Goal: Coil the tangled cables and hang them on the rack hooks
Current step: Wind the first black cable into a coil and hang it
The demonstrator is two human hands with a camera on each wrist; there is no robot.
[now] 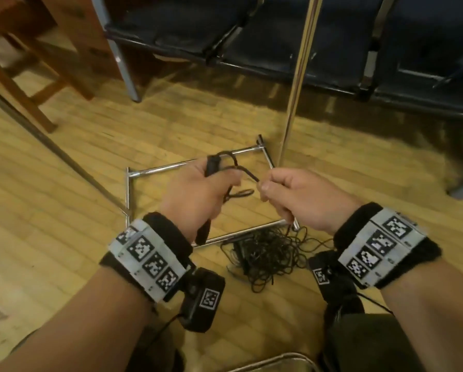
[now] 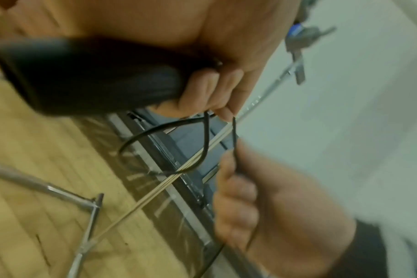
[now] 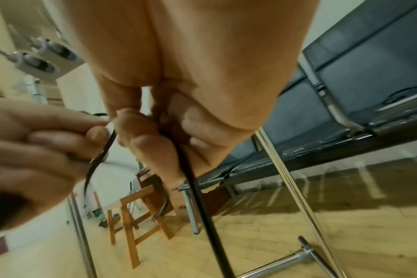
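My left hand grips a black adapter block together with a small loop of thin black cable. A short span of that cable runs across to my right hand, which pinches it between thumb and curled fingers; in the right wrist view the cable drops straight down from that hand. Below the hands, a tangled heap of black cable lies on the wooden floor. The chrome rack's base frame lies on the floor under my hands, with its upright pole rising at the right.
A row of dark padded seats stands behind the rack. Wooden stool legs are at the far left, and another slanted metal tube crosses the left side. A metal rim shows at the bottom edge.
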